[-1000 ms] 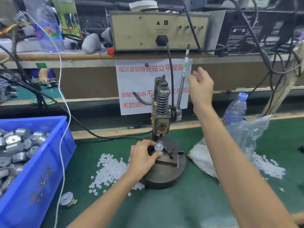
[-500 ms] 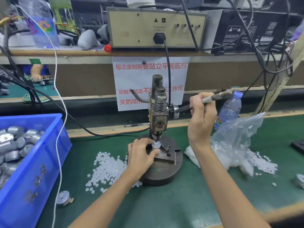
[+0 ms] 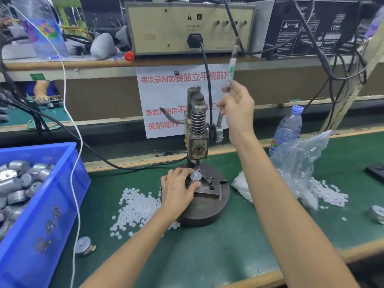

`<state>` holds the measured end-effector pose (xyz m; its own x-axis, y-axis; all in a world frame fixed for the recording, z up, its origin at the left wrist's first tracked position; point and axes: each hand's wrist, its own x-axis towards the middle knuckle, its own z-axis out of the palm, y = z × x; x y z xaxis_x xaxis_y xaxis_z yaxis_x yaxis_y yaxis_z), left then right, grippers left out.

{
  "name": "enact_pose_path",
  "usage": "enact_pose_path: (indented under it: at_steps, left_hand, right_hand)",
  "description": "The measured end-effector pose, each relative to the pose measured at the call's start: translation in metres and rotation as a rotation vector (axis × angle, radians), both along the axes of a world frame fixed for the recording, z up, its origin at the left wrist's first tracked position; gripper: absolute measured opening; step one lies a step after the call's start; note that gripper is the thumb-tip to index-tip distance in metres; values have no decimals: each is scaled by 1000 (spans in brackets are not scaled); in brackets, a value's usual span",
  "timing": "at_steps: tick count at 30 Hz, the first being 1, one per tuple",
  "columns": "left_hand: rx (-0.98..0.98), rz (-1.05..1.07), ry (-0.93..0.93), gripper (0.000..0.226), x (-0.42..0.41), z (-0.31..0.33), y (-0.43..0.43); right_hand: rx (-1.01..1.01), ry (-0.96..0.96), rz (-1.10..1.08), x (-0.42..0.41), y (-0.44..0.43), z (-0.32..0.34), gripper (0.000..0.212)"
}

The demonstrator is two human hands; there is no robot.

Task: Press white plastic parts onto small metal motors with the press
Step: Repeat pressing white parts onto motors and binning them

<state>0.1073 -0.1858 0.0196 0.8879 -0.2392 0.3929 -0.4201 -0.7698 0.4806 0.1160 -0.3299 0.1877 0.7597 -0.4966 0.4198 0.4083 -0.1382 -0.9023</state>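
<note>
Metal motor (image 3: 195,177), white part (image 3: 196,173) on top, stands upright under the press (image 3: 197,129) ram. Reaching from 7 o'clock, the left hand (image 3: 178,190) pinches it; the right hand (image 3: 236,107), at 1 o'clock, has fingers curled round the upright lever (image 3: 231,65).

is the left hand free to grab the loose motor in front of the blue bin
Probably, but not yet: the left hand grips the seated motor on the press base. If it lets go, the way looks free: the loose motor lies on the mat to its left, only white parts between.
</note>
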Motion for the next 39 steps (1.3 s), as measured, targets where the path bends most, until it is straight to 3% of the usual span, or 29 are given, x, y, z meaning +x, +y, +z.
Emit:
enact_pose_path:
  at_steps: [2,5,9,12,17,24,28,32,35,39]
  left_hand:
    - [-27,17,-18,37,-2,1,0]
    - [-94,19,-53,34,-15,0,0]
    - [-190,-117,-80,29,-45,1,-14]
    - [-218,-209,-55,25,-71,2,-36]
    - [-266,-408,-2,23,-122,-4,-75]
    - [-120,-629,86,24,-206,-46,-136]
    - [28,-776,159,23,-238,-76,-155]
    - [220,-787,306,30,-252,-107,-167]
    - [381,-801,276,40,-254,-123,-172]
    - [395,-809,224,32,-257,-133,-173]
  right_hand:
    - [-83,104,-43,-10,0,-27,39]
    - [-187,158,-103,-42,-7,-86,17]
    - [-316,404,142,-88,-15,-142,11]
    - [-229,445,228,-117,-25,-155,5]
    - [-176,549,151,-179,-65,-167,22]
    - [-60,661,-17,-288,-118,-213,10]
    - [28,785,-68,-334,-132,-253,15]
    - [101,922,-118,-353,-136,-300,18]
    - [72,1098,-181,-356,-140,-342,19]
    - [11,1283,-180,-364,-141,-389,29]
